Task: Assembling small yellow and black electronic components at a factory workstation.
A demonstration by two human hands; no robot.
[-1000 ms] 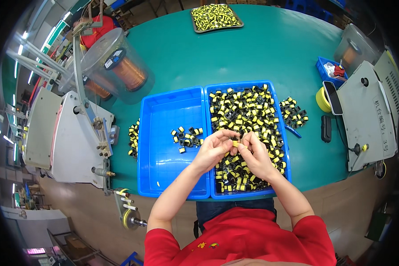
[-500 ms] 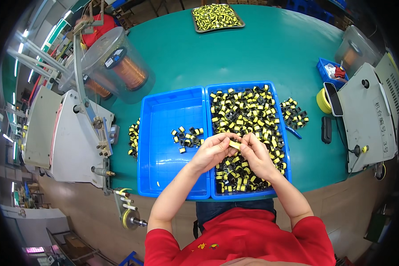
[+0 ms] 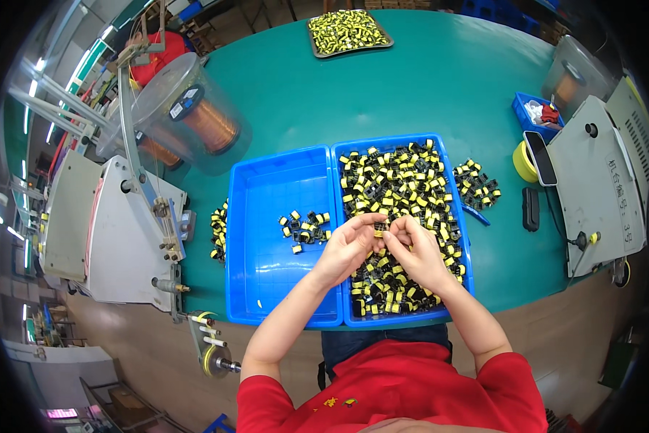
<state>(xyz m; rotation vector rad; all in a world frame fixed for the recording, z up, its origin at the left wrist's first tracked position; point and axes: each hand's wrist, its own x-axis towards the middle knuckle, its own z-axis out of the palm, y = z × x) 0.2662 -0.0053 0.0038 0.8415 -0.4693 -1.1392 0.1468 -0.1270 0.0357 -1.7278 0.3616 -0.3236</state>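
Observation:
My left hand (image 3: 348, 249) and my right hand (image 3: 416, 249) meet above the right blue tray (image 3: 467, 249). Between their fingertips is a small black coil bobbin with yellow tape (image 3: 379, 229), pinched from both sides. Under my hands, that tray is heaped with many like bobbins (image 3: 393, 177), black with yellow wrapping. In the left blue tray (image 3: 267, 191) lies a small group of the same bobbins (image 3: 305, 229), just left of my left hand. My fingers partly cover the held piece.
More bobbins lie on the green table beside both trays, with a blue pen-like tool (image 3: 476, 214) at right. Winding machines (image 3: 133, 224) flank the table, with copper wire spools (image 3: 209, 123) at left. A metal tray of yellow parts (image 3: 347, 35) sits at the far edge.
The held piece has turned: its yellow tape, broad and raised before, now sits lower with black showing above. My hands stay nearly in place; the whole view has shifted slightly.

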